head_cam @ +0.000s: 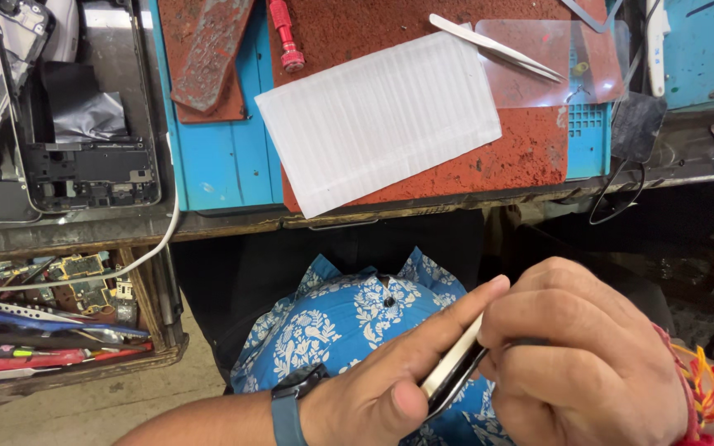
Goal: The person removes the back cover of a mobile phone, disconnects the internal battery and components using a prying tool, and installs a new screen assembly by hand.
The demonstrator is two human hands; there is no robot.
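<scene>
Fingers of left hand (390,384) and right hand (580,363) both clasp a thin, glossy-edged phone (454,369).

Tweezers (497,51) behind sheet (378,120), on mat (530,149).

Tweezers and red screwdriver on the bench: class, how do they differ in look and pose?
The tweezers are pale metal and taper to a fine tip; the red screwdriver is a rounded rod with a wider end. The tweezers lie slanted partly across a clear film; the red screwdriver lies nearly upright in the picture. Neither is in a hand.
</scene>
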